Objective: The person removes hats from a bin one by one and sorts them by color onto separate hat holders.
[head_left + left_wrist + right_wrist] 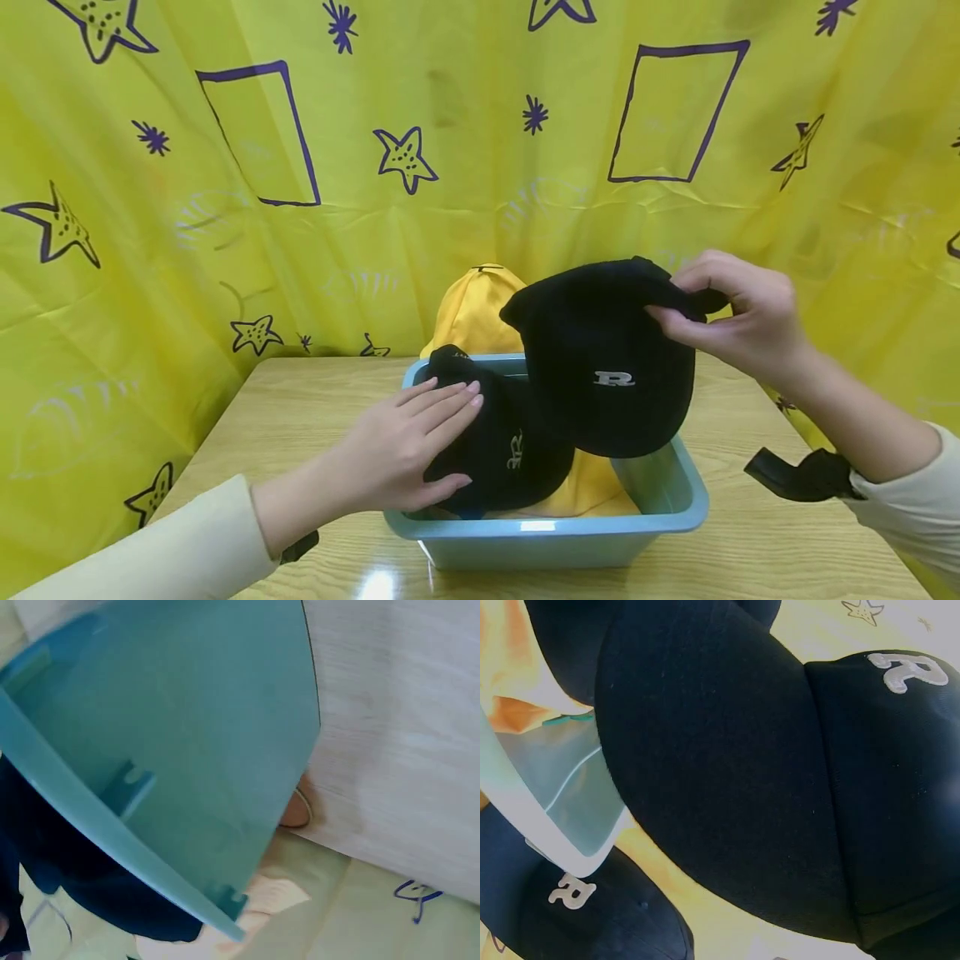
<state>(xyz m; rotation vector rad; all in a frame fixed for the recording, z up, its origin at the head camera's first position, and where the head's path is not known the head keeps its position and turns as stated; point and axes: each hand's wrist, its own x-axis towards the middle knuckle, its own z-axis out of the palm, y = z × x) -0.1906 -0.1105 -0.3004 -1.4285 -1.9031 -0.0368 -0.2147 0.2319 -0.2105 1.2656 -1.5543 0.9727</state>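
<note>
My right hand (738, 312) pinches the top edge of a black cap (600, 333) with a white letter R, held up over the right side of a light blue plastic bin (555, 546). Its brim (712, 765) and R fill most of the right wrist view. Inside the bin, a second black cap (517, 483) with a letter on its front lies tilted, and my left hand (420, 442) rests on its left side with fingers extended. Yellow fabric (596, 487) shows beneath the caps. The left wrist view shows the bin's side wall (187, 727), with the left hand mostly out of frame.
A yellow cap (480, 308) stands behind the bin. In the right wrist view, another black cap (592, 915) with an R shows past the bin's corner. The bin sits on a wooden table (300, 417), and a yellow curtain (480, 167) with drawn stars hangs behind.
</note>
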